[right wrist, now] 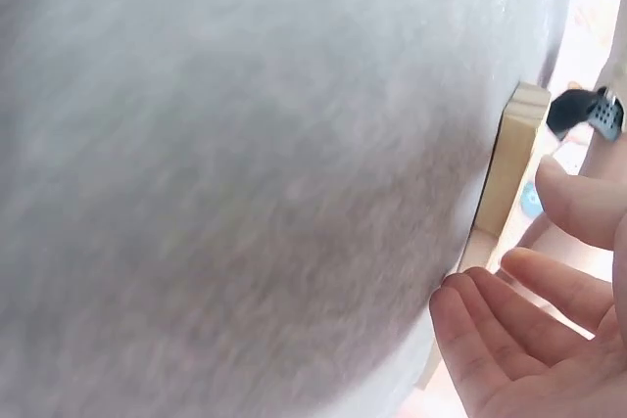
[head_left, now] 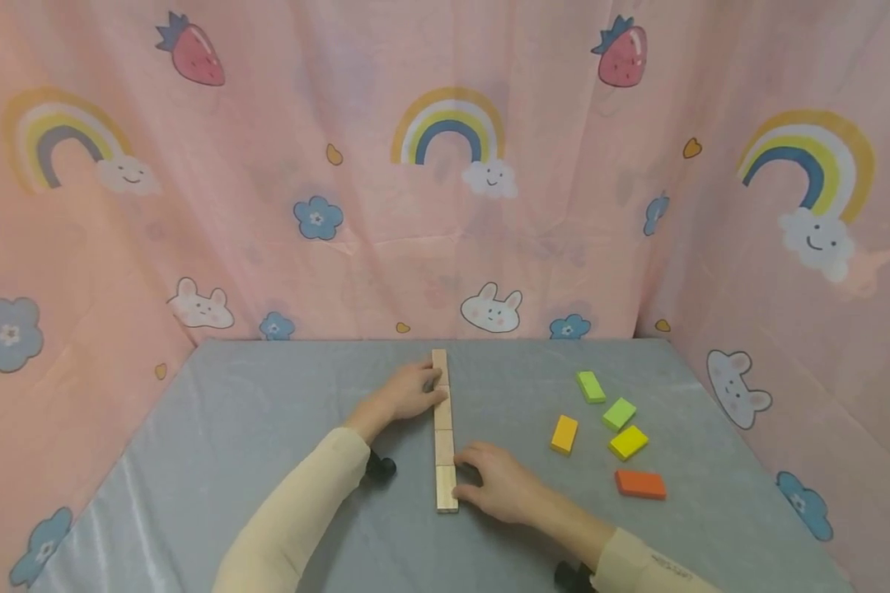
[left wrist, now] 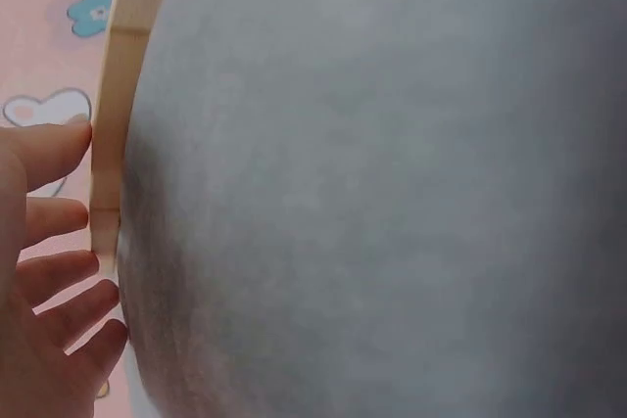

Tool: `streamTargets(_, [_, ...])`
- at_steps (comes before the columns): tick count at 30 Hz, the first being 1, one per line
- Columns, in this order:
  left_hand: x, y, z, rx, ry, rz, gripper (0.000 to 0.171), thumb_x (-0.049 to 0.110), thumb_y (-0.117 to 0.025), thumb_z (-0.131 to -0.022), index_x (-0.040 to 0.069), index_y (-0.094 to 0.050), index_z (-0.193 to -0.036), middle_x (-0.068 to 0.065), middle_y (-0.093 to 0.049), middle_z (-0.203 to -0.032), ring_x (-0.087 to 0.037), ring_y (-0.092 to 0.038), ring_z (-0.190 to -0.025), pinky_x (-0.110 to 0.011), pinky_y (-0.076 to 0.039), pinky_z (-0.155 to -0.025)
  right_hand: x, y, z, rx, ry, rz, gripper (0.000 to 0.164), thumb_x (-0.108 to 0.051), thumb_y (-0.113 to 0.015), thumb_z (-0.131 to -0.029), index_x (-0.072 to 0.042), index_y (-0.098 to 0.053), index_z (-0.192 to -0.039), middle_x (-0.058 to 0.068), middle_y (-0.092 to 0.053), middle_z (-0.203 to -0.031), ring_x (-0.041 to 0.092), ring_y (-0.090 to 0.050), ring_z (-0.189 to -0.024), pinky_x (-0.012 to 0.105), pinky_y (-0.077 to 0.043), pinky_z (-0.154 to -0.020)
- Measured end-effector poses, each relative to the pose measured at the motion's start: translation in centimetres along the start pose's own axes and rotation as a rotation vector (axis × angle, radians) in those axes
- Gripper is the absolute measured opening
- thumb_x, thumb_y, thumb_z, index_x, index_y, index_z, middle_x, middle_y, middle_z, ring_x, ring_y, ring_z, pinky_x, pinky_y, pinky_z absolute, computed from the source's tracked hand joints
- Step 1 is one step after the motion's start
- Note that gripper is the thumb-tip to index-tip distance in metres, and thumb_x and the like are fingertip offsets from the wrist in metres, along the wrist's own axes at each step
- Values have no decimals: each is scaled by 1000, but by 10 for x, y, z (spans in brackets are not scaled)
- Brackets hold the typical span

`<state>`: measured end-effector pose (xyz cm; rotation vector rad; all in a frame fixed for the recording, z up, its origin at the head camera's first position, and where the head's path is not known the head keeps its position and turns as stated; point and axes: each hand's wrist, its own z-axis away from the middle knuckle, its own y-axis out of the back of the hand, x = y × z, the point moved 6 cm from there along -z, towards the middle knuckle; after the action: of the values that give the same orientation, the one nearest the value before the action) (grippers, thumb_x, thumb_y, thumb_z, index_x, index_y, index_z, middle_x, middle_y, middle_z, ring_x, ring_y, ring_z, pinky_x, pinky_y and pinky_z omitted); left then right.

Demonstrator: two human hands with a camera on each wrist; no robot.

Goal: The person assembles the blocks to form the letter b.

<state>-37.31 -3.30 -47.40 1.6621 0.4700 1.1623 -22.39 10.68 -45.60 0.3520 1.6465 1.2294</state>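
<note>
Several plain wooden blocks (head_left: 443,447) lie end to end in a straight row running away from me on the grey cloth. My left hand (head_left: 408,391) is at the left side of the row's far half, its fingertips touching the blocks. Spread fingers (left wrist: 61,276) show along the wooden row (left wrist: 115,115) in the left wrist view. At the near half, my right hand (head_left: 500,486) reaches in from the right, thumb by the nearest block and fingertips farther up the side. The right wrist view shows these fingers (right wrist: 490,335) extended beside the row's near block (right wrist: 511,159).
Right of the row lie loose coloured blocks: two green ones (head_left: 590,387), an orange-yellow one (head_left: 564,435), a yellow one (head_left: 629,443) and a red-orange one (head_left: 641,484). A pink printed curtain (head_left: 371,272) hangs behind and beside the grey-covered table (head_left: 267,395).
</note>
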Motion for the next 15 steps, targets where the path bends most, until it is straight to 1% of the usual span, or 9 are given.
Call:
streamTargets(4, [4,-5,7,-31,-10,-26,57,36,-56,-104,2,-50,-149,-20,-39,-158,-40,-36,-146,-51,-32,-119,6,3,4,-11,-19,-1,34,-21,-78,-91,-3,-71,-119,6,-70,-115,26,-65,-110,48,-54,-95])
streamTargets(8, [10,-6,14,-41,-20,-34,55,36,-57,-104,2,-53,-147,-20,-39,-158,-40,-37,-145,-51,-32,-119,13,8,9,-16,-34,-11,33,-19,-78,-91,-2,-71,-119,7,-70,-116,28,-65,-111,49,-53,-96])
streamTargets(10, [13,-6,17,-40,-34,-53,48,36,-57,-104,4,-60,-140,-19,-41,-158,-40,-38,-145,-51,-33,-118,15,11,11,-5,-23,-16,32,-17,-77,-91,0,-71,-118,8,-70,-115,29,-65,-111,50,-53,-96])
streamTargets(11, [16,-5,19,-39,-45,-62,47,36,-58,-104,4,-61,-138,-19,-42,-157,-40,-39,-144,-51,-33,-118,17,13,12,2,-18,-18,32,-16,-77,-91,0,-71,-118,8,-70,-114,29,-65,-110,51,-53,-96])
streamTargets(13, [19,-5,23,-40,-65,-87,39,36,-58,-104,6,-66,-128,-19,-43,-156,-40,-41,-143,-50,-35,-117,20,17,15,11,-14,-10,31,-15,-77,-91,0,-71,-116,8,-71,-113,29,-66,-109,51,-53,-95])
streamTargets(15, [23,-5,27,-42,-78,-104,39,35,-58,-103,6,-66,-127,-19,-45,-155,-40,-42,-142,-50,-36,-117,23,20,18,21,-20,-2,30,-15,-78,-90,0,-71,-116,8,-71,-112,29,-66,-108,51,-53,-95])
